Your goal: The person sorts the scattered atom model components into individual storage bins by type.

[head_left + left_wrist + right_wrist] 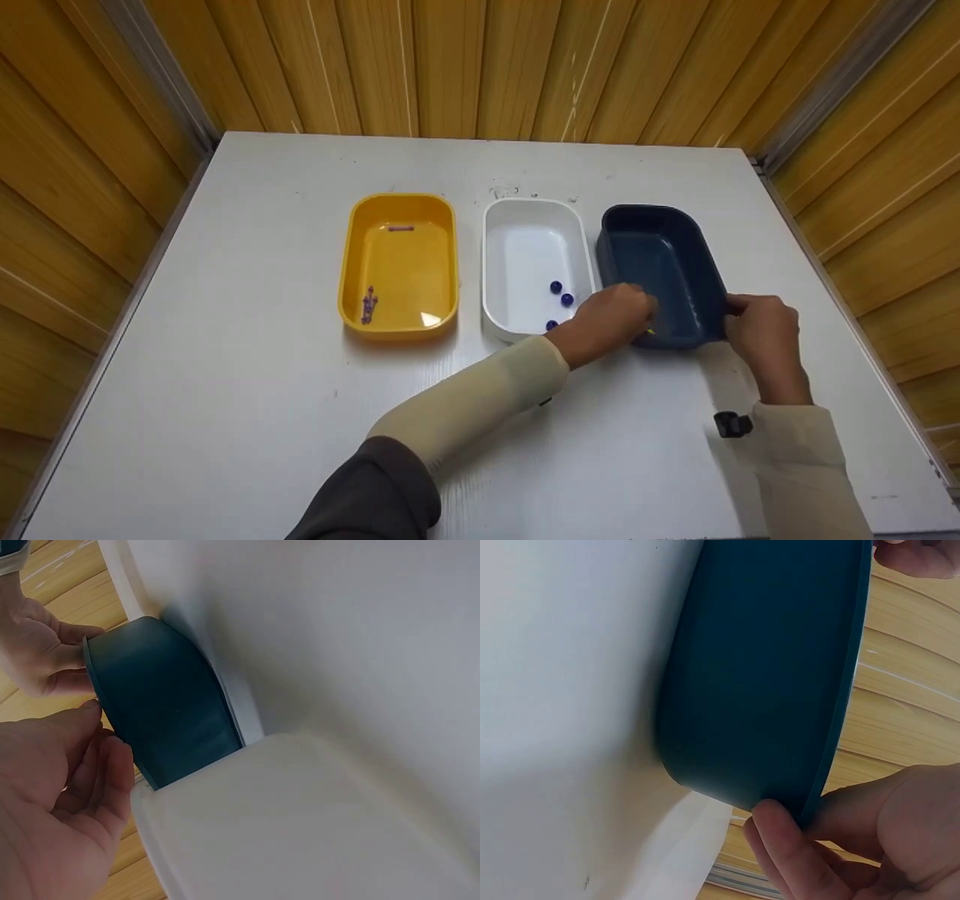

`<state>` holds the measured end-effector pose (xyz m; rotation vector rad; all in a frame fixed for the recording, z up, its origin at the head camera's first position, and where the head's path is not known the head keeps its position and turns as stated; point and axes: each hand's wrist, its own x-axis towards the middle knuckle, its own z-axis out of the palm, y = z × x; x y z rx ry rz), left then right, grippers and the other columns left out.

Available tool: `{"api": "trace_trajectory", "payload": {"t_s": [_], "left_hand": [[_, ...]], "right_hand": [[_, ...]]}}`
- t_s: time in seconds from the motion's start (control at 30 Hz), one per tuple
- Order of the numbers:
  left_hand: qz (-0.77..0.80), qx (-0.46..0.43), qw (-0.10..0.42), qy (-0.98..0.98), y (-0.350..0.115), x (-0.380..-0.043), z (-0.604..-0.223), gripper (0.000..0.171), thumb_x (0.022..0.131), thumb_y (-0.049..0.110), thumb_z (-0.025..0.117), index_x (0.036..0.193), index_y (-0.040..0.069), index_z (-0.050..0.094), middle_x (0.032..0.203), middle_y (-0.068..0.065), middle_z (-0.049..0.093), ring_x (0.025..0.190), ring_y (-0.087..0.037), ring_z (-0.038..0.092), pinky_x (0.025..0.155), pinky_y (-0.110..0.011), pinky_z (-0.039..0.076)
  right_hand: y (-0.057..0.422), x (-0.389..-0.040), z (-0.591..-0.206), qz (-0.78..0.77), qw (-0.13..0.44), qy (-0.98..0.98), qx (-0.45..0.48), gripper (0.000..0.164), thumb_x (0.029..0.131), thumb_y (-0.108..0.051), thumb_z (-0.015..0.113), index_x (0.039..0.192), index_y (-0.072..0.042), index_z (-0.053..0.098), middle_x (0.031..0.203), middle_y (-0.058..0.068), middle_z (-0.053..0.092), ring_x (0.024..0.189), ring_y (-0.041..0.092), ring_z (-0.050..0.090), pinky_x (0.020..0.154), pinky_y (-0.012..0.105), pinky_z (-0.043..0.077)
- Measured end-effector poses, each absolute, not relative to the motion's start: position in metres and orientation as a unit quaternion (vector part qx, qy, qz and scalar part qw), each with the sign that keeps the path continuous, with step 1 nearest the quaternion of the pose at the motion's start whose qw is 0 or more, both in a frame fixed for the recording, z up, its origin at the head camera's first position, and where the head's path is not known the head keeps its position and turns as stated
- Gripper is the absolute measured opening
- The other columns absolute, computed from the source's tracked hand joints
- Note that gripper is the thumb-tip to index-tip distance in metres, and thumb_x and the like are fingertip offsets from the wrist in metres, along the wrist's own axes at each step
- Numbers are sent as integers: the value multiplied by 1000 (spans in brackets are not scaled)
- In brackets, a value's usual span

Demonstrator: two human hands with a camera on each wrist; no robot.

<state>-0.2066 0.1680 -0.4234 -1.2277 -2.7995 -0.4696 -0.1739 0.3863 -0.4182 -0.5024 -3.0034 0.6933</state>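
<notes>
A dark blue tray [652, 259] stands at the right of the row. My right hand [763, 330] grips its near right corner; in the right wrist view the fingertips [776, 821] press the outer wall below the rim. My left hand [611, 319] reaches over the tray's near left edge, fingers bent. A small yellow thing [650, 331] shows just under those fingers, inside the tray. In the left wrist view the left thumb and fingers come close together right at the rim; I cannot tell whether they hold anything.
A white tray [517, 262] beside it, under my left wrist, holds dark blue beads [556, 286]. Farther left, a yellow tray [401, 274] contains small purple sticks [368, 306]. All stand on a white table [247, 315], with wood-panelled walls behind and at the sides.
</notes>
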Motion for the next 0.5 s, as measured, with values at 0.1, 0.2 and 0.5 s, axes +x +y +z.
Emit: {"api": "trace_trajectory", "payload": {"t_s": [0.1,0.2,0.5], "left_hand": [[-158,-392,17,-906,165,-206,-422,13,93,23,60,99,22,72,92,5,67,83,-4,61,68,-16,52],[-153,-392,21,-907,161,-206,-420,18,92,32,63,105,25,72,94,6,67,84,-4,60,68,-17,52],[-157,-384,51,-908,143,-202,-414,27,90,44,60,109,28,71,95,8,66,82,-8,58,67,-22,49]], "right_hand": [[388,-175,-418,226,0,-960,-167,39,89,-4,50,127,5,57,119,31,61,108,44,59,81,49,49],[389,-176,-417,226,-5,-959,-169,40,90,-4,50,129,5,55,119,32,60,106,43,59,80,48,50],[389,-172,-419,228,-9,-960,-164,44,93,-15,50,132,5,52,119,32,60,97,38,62,70,39,53]]}}
